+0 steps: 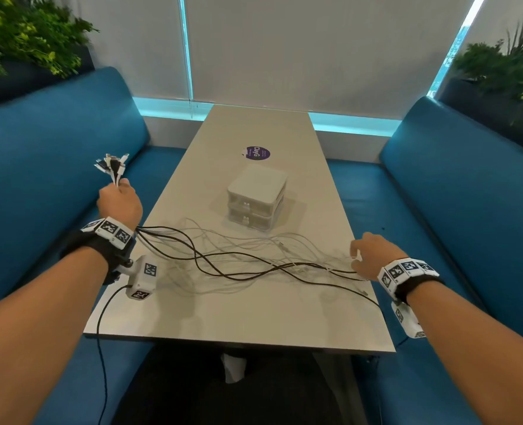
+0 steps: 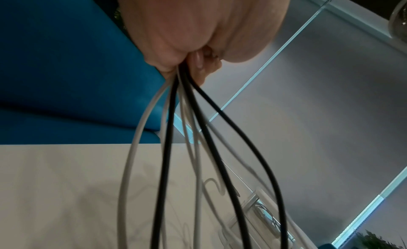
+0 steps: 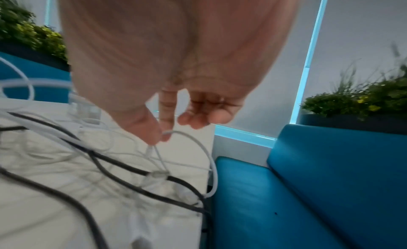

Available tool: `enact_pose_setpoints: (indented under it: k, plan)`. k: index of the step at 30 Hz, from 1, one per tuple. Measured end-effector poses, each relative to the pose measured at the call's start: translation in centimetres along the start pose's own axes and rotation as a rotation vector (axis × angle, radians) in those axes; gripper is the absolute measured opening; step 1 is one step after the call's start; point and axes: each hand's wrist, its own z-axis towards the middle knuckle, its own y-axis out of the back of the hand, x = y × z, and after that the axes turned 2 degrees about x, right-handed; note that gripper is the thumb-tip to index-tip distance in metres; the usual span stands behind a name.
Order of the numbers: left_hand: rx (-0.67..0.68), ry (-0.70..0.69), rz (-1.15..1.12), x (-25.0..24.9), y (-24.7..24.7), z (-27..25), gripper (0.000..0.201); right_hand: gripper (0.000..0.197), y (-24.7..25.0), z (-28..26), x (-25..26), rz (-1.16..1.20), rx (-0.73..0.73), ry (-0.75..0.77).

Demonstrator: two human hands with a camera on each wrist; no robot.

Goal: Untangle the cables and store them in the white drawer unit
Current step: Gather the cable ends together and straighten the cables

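Note:
Several black and white cables (image 1: 235,259) sprawl tangled across the near half of the table. My left hand (image 1: 119,200), raised beside the table's left edge, grips a bundle of them; their plug ends (image 1: 111,164) fan out above the fist, and the strands (image 2: 176,148) hang down from it. My right hand (image 1: 369,256), at the table's right edge, pinches a thin white cable (image 3: 189,139) between thumb and forefinger. The white drawer unit (image 1: 256,199) stands mid-table beyond the tangle, both drawers closed.
The grey table (image 1: 254,317) runs between two blue sofas (image 1: 54,148) (image 1: 468,194). A purple round sticker (image 1: 256,153) lies behind the drawer unit. Planters (image 1: 24,41) with greenery stand behind both sofas. A black wrist-camera lead (image 1: 100,348) hangs off the near left corner.

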Motion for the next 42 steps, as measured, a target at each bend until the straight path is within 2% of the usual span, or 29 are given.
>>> enact_pose_setpoints:
  k: [4, 8, 10, 14, 16, 19, 21, 26, 29, 31, 36, 42]
  plan:
    - [0.011, -0.011, 0.019, -0.2, 0.0, -0.4, 0.047, 0.029, 0.4, -0.3, 3.1, 0.207, -0.067, 0.212]
    - [0.031, -0.022, -0.005, -0.2, -0.2, -0.7, 0.048, 0.04, 0.5, -0.6, 5.5, 0.19, -0.012, 0.329]
    - [0.039, -0.017, -0.008, -0.4, -0.2, -1.1, 0.045, 0.043, 0.1, -0.5, 6.2, 0.169, -0.01, 0.311]
    - [0.043, -0.042, -0.023, -0.4, -0.1, -1.3, 0.041, 0.034, -1.0, -0.6, 6.5, 0.133, 0.161, 0.261]
    - [0.047, -0.041, -0.02, -0.5, -0.1, -1.5, 0.039, 0.04, -1.3, -0.6, 6.3, 0.084, 0.161, 0.212]
    - [0.046, -0.03, -0.04, -0.6, -0.1, -1.5, 0.038, 0.057, -0.6, -1.0, 5.3, -0.229, 0.087, 0.032]
    - [0.039, -0.005, -0.071, -0.7, -0.1, -1.4, 0.037, 0.047, 0.2, -1.5, 4.2, -0.334, 0.081, -0.022]
    - [-0.008, 0.018, -0.096, -1.4, 0.3, -0.5, 0.045, 0.014, 0.7, -2.7, 1.8, -0.302, 0.121, -0.203]
    - [-0.026, -0.004, -0.071, -1.9, 0.6, -0.1, 0.045, 0.02, 1.1, -3.5, 0.3, -0.352, 0.109, -0.277]
    - [-0.031, -0.029, -0.064, -2.1, 0.5, -0.1, 0.045, 0.023, 1.4, -4.0, 0.0, -0.385, 0.118, -0.293]
    - [-0.025, -0.052, -0.029, -3.0, 0.1, -0.6, 0.043, 0.012, 2.4, -4.0, -0.2, -0.352, 0.114, -0.287]
    - [0.018, -0.068, -0.051, -2.7, -0.4, -1.3, 0.044, 0.016, 2.8, -1.7, 1.2, -0.295, 0.06, -0.18]
